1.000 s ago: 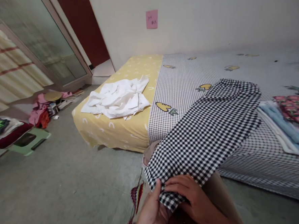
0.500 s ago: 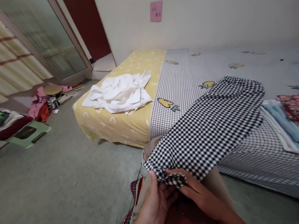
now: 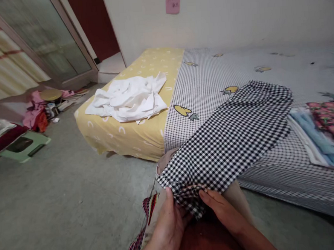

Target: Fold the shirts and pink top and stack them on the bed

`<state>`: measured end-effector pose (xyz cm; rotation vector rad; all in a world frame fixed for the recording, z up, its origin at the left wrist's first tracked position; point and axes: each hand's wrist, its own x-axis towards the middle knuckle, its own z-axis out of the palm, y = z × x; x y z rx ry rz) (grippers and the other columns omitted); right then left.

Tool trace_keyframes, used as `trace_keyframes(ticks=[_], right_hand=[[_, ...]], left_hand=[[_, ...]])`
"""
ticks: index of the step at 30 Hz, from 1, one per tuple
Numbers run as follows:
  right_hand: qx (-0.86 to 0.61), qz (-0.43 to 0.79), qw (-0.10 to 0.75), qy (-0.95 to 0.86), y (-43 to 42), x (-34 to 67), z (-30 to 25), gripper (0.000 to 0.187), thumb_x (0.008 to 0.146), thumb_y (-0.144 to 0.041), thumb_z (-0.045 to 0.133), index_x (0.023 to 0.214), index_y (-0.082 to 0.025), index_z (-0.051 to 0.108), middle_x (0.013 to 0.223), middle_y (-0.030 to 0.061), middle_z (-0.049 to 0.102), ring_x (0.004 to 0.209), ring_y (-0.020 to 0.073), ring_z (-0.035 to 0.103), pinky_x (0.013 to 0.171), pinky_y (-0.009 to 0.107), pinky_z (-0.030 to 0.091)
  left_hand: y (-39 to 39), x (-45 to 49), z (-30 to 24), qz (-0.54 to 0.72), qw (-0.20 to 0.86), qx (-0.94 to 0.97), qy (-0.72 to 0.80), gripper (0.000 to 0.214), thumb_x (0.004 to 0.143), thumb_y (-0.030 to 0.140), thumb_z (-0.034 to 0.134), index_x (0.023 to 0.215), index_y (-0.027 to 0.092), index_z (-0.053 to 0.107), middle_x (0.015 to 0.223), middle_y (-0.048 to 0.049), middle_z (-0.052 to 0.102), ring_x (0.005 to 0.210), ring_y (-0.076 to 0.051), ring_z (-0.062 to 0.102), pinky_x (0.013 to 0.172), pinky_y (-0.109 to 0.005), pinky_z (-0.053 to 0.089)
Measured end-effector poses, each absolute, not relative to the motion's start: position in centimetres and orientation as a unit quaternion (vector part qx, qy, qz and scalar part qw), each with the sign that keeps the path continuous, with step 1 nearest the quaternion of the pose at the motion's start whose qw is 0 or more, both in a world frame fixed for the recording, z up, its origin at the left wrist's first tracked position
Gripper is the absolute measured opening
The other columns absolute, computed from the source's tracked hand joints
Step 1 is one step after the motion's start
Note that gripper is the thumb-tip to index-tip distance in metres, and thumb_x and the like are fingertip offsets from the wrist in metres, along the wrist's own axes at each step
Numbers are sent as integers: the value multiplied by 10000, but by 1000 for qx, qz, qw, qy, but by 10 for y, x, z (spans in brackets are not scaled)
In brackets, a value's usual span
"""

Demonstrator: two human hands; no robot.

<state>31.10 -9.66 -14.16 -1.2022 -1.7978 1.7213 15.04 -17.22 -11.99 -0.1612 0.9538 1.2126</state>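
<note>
A black-and-white checked garment [image 3: 230, 136] stretches from my lap up onto the low bed [image 3: 209, 73]. My left hand [image 3: 169, 225] pinches its near hem from the left, thumb up against the cloth. From the right, my right hand [image 3: 220, 208] grips the same bunched hem with its fingers curled under the fabric. Both hands are closed on the cloth at the bottom centre. A patterned red strip [image 3: 146, 224] hangs by my left wrist.
A crumpled white cloth [image 3: 128, 99] lies on the yellow part of the mattress. Folded blue and floral items [image 3: 322, 130] are stacked at the right. A green stool [image 3: 22, 145] and a clothes heap [image 3: 40, 114] sit on the grey floor, left, by a glass door.
The near hem has gone from flat under my hands to bunched and folded under. Both hands shifted slightly on it. My view dipped and moved a little closer.
</note>
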Motion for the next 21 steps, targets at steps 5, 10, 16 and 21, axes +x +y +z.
trace_keyframes(ticks=[5,10,16,21], right_hand=[[-353,436,292,-774,-92,313,-134,410,1031,-426,402,1390,-357,586,1439,27,605,1412,254,458,1211,554,309],[-220,354,138,-898,-84,315,-153,438,1021,-372,464,1454,-432,491,1478,-21,568,1477,259,361,1214,618,239],[-228,370,115,-893,-85,319,-167,489,1004,-325,504,1479,-428,452,1541,-10,490,1498,254,320,1222,594,236],[-221,411,107,-878,-90,315,-153,616,907,-422,672,1480,-445,447,1576,12,437,1488,300,335,1227,607,200]], left_hand=[[-173,153,-125,575,712,-67,397,711,946,663,404,1518,242,415,1469,-98,582,1348,-304,529,1064,-437,473],[-180,150,-142,569,708,-82,410,748,897,715,462,1499,273,429,1458,-89,593,1313,-304,558,1025,-414,496],[-174,155,-141,570,675,-77,462,718,875,556,651,1499,364,353,1516,-79,534,1239,-270,619,973,-391,522],[-166,146,-158,532,635,-56,558,596,906,476,573,1445,247,458,1360,-105,663,1314,-295,569,1029,-400,500]])
